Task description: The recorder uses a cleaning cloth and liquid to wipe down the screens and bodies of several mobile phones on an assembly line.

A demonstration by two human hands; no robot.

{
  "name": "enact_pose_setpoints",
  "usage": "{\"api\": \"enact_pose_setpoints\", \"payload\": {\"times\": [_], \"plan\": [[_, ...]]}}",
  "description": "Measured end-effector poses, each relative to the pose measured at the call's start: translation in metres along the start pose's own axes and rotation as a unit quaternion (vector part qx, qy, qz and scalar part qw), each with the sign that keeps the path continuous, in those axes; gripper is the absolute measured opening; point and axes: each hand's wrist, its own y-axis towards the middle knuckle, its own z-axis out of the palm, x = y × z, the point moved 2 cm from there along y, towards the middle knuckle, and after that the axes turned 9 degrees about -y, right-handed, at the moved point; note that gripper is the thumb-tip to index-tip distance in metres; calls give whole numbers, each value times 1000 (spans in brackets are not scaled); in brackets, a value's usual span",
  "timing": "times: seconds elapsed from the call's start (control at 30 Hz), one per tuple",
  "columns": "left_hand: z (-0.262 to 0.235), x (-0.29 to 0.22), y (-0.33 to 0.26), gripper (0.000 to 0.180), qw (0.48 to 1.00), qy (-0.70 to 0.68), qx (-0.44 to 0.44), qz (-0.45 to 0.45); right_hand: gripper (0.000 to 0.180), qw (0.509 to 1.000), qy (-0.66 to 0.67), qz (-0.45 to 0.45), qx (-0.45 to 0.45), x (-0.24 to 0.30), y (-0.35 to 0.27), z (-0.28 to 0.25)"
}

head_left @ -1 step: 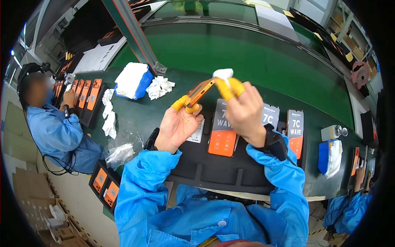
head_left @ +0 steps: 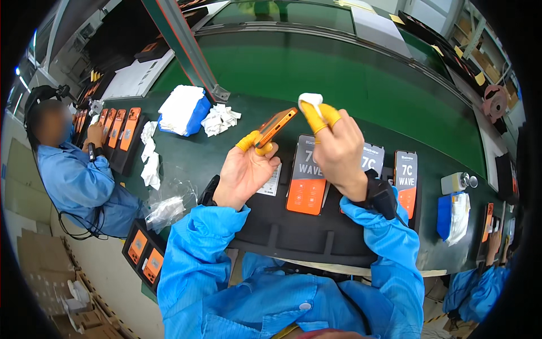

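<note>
My left hand (head_left: 243, 172), with yellow finger cots, is closed on an orange smartphone (head_left: 275, 127), gripping it by its lower end above the workbench. The phone is tilted, with one narrow edge toward me. Up and to the right of it, apart from the phone, my right hand (head_left: 344, 151) pinches a folded white wiping cloth (head_left: 310, 99) at its yellow-covered fingertips. Under my hands, a phone with a grey and orange front (head_left: 305, 192) rests on a black foam tray (head_left: 299, 240). Similar phones (head_left: 405, 183) lie to its right, one partly hidden by my right hand.
A blue box of white cloths (head_left: 183, 110) stands at the back left, beside crumpled cloths (head_left: 220, 120). To the right are a dispenser bottle (head_left: 456, 182) and another blue cloth box (head_left: 446, 216). A co-worker (head_left: 73, 181) handles phones on the left; a metal post (head_left: 186, 51) rises behind.
My right hand and the cloth have shifted slightly to the right, away from the phone's upper end. My left hand and the phone have barely moved.
</note>
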Motion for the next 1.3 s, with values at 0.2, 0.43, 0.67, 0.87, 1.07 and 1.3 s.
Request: {"api": "enact_pose_setpoints", "payload": {"times": [0.2,0.43,0.67,0.87,1.07,1.3], "plan": [[4,0,-2,21,998,-7,58,-12,43,999,49,-22,1,13,-3,-7],[8,6,-2,40,961,-171,171,-133,38,982,141,-116,39,44,-16,-12],[-13,1,2,34,993,-46,95,-53,29,997,23,-71,30,24,-5,-7],[-9,-1,2,29,993,-24,105,-52,35,997,-22,16,69,-3,-7,3],[23,-23,-32,31,869,446,-42,211,35,999,6,36,38,-14,-3,-4],[14,11,-35,26,190,942,-135,239,43,997,59,45,28,-6,2,-6]]}}
